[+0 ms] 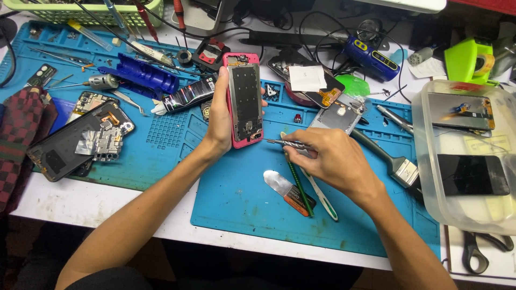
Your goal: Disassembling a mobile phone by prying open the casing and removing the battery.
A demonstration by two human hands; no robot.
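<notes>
**Over the blue mat: opened phone under the tool**

In the left hand (221, 115), clasped upright, is a pink phone (244, 99), back off, insides bare. The right hand (328, 156) pinches a metal tool (287, 143), tip at the phone's lower edge. Reassembly not begun, I judge.

Opened phone (245, 102): pink frame, back cover off, grey metal inner plate exposed, stood nearly upright in my left hand (221, 115) over the blue mat. Screwdriver (287, 143): slim, knurled metal shaft, pinched in my right hand (330, 161), tip at the phone's lower edge.
</notes>
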